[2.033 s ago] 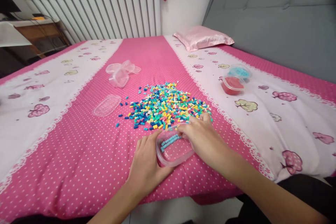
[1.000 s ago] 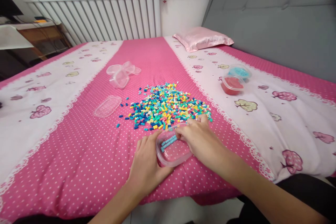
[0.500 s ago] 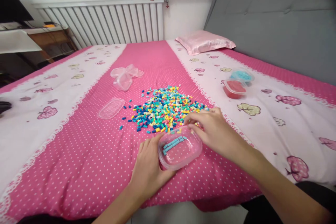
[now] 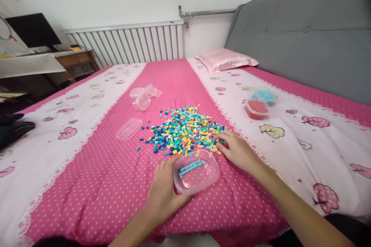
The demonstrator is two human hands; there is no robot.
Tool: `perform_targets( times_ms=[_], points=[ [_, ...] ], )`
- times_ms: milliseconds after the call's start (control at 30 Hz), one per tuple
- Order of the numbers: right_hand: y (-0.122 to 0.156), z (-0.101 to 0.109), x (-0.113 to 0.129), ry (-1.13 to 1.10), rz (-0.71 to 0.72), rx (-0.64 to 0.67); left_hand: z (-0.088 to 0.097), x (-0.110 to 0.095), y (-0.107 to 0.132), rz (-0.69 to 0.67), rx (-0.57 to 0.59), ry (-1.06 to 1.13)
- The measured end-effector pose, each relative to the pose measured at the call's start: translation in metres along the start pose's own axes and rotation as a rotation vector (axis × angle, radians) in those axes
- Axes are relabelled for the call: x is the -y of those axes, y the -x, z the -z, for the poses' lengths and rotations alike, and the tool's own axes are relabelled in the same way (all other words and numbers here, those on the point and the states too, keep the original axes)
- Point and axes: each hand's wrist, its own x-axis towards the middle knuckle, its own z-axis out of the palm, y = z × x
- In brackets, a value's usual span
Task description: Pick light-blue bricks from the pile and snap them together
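My left hand point(image 4: 164, 181) grips the left side of a clear plastic container point(image 4: 204, 181), thumb along the near edge and fingers at the far left rim. Inside it, light blue toy bricks point(image 4: 191, 168) lie in short rows towards the left. Beyond the container spreads a loose pile of small multicoloured toy bricks point(image 4: 185, 129), mostly blue, teal, yellow and white. At the pile's right edge is my right hand point(image 4: 236, 148), thumb and forefinger curved and slightly apart over the bricks. I see no brick held in it.
A clear lid point(image 4: 129, 129) lies left of the pile, with further clear containers point(image 4: 143, 98) behind it. On the right stand a container of red pieces point(image 4: 256, 109) and one of blue pieces point(image 4: 265, 95). A pink pillow point(image 4: 226, 60) rests near the grey headboard point(image 4: 301, 42).
My right hand has moved off the container's far right rim to the pile's right edge. My left hand still holds the container. The view has tilted up, showing more wall.
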Motion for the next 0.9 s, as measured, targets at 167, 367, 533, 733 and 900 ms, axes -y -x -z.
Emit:
perform_targets(
  times_ms=[167,367,533,733,900],
  points=[
    [0.005,-0.006,0.0,0.005,0.0,0.039,0.002,0.001,0.001,0.014,-0.007,0.056],
    [0.007,-0.012,-0.003,-0.001,0.0,0.056,0.005,0.003,0.004,0.056,-0.014,0.091],
    [0.008,-0.014,-0.002,-0.017,0.019,0.071,0.006,0.002,0.004,0.067,-0.015,0.072],
    [0.008,-0.007,0.0,-0.016,0.015,0.055,0.008,0.006,0.006,0.066,-0.016,0.058],
    [0.005,-0.003,0.001,0.011,-0.018,0.017,0.007,0.008,0.007,0.02,-0.031,0.034]
  ],
)
